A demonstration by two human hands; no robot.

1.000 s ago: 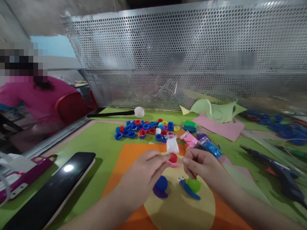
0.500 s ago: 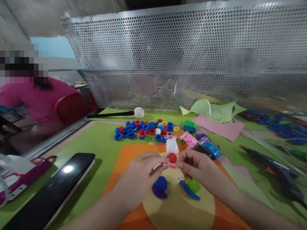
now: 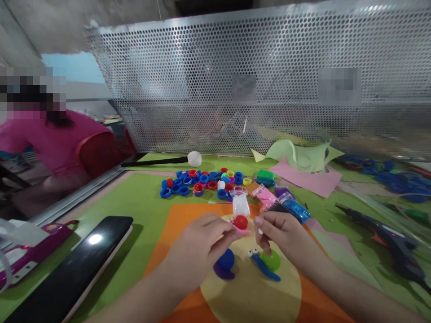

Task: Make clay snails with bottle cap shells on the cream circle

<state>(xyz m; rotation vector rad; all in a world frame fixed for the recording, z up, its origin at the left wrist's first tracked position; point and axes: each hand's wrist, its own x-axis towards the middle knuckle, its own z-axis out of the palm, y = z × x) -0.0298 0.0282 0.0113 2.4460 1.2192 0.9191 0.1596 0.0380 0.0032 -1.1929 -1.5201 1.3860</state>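
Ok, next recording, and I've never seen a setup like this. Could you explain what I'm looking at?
There is no machine here: a person works with two bare hands. The view comes from a camera worn on the head, looking forward and down. On the green surface lies an orange sheet bearing a yellow circle. On the circle are a blue disc with a purple strip, and a green disc with a blue strip. Colored caps lie beyond the sheet; a glue gun lies to the right. The left hand pinches a pink strip with a red disc on it. The right hand is close by, fingertips together; whether it holds anything is unclear.
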